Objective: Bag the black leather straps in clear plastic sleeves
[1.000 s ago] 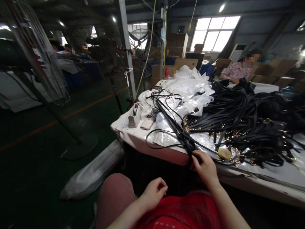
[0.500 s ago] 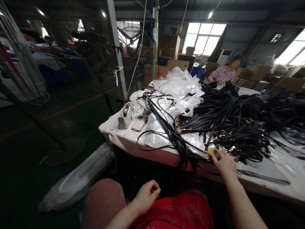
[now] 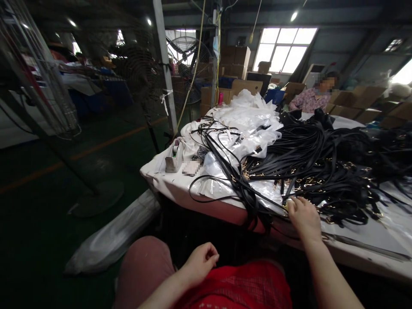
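Observation:
My right hand point(image 3: 305, 218) rests at the table's near edge, its fingers closed over a small yellow object point(image 3: 286, 207) that is mostly hidden. Black straps point(image 3: 289, 146) with gold-coloured metal clips lie in a large heap just beyond this hand. A bundle of the straps point(image 3: 246, 195) hangs over the table edge to its left. Above my lap, my left hand point(image 3: 203, 261) is loosely curled, thumb against the fingers, and nothing shows in it. It is apart from the table, over a red apron point(image 3: 244, 285).
Clear plastic bags point(image 3: 247, 113) are piled on the white-covered table point(image 3: 161, 182). A small open box point(image 3: 172, 164) stands at its left corner. A long plastic-wrapped bundle point(image 3: 112, 236) lies on the floor, near a fan stand point(image 3: 99, 199). Across the table is another person point(image 3: 310, 99).
The view has turned slightly left, so the scene sits further right. My right hand has closed further over the yellow object, which shows less. My left hand stays curled above my lap.

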`<state>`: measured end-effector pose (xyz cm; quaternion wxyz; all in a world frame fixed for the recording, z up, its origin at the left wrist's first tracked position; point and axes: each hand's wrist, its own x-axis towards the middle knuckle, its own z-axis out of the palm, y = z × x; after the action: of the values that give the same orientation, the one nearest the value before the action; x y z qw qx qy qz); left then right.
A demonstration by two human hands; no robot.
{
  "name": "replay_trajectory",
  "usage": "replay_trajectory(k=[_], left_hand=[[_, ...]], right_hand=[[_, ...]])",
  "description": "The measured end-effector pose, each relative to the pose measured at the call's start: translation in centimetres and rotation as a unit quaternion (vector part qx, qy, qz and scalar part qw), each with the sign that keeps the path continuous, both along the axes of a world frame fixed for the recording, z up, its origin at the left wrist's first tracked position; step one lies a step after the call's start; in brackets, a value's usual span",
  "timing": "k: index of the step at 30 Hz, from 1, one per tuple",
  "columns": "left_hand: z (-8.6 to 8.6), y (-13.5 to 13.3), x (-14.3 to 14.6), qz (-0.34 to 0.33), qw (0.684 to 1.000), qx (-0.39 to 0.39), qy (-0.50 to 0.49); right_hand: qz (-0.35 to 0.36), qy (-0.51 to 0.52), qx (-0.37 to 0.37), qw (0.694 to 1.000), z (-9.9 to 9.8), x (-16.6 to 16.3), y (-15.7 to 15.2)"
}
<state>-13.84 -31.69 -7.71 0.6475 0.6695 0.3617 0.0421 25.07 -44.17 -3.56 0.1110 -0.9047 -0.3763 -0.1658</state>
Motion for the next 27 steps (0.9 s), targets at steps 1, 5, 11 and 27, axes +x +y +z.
replay_trajectory(k=[1, 5, 11, 27], left_hand=[[-0.1, -0.1, 0.0, -0.002, 1.0, 0.004, -0.001], [-0.4, -0.2, -0.1, -0.011, 1.0, 0.02, -0.001], [-0.2, 0.1, -0.9, 0.0, 1.0, 0.019, 0.006], [0.8, 0.6, 0.6, -0.013, 1.0, 0.019, -0.011]], right_hand=[[0.008, 0.013, -0.004, 1.0, 0.4, 0.1, 0.8], [0.04, 0.062, -0.029, 0.997, 1.0, 0.2, 3.5], [0.038, 0.111, -0.018, 0.993, 0.2, -0.1, 4.5], [-0.056, 0.219, 0.213, 0.951, 1.6, 0.9, 2.3]])
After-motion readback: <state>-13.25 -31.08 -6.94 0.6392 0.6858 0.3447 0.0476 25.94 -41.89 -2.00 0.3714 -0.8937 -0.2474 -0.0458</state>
